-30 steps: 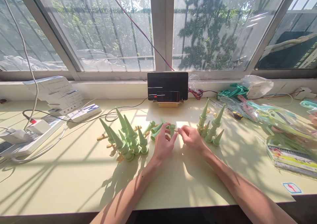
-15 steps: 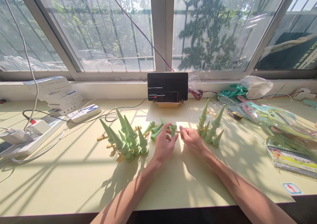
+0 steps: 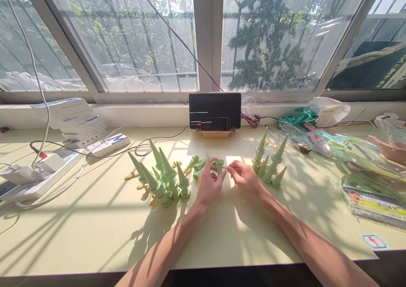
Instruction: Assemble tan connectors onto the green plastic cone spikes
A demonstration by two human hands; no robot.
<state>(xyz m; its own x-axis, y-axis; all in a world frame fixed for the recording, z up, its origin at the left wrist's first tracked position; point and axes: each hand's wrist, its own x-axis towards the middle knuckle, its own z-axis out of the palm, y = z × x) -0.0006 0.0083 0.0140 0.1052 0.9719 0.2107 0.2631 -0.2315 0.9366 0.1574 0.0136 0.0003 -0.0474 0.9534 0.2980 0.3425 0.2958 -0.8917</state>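
Two hands (image 3: 209, 185), green piece (image 3: 220, 165) and peg (image 3: 225, 167) held, bag (image 3: 364, 146) holding green shapes (image 3: 352, 180)

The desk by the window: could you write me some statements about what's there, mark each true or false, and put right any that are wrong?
1. The left hand holds a green piece. True.
2. The right hand lies flat on the desk. False: the right hand pinches a small tan peg.
3. Green cones stand to both sides of the hands. True.
4. The tablet lies flat. False: it stands upright.
5. Another person's hand shows at the right edge. True.
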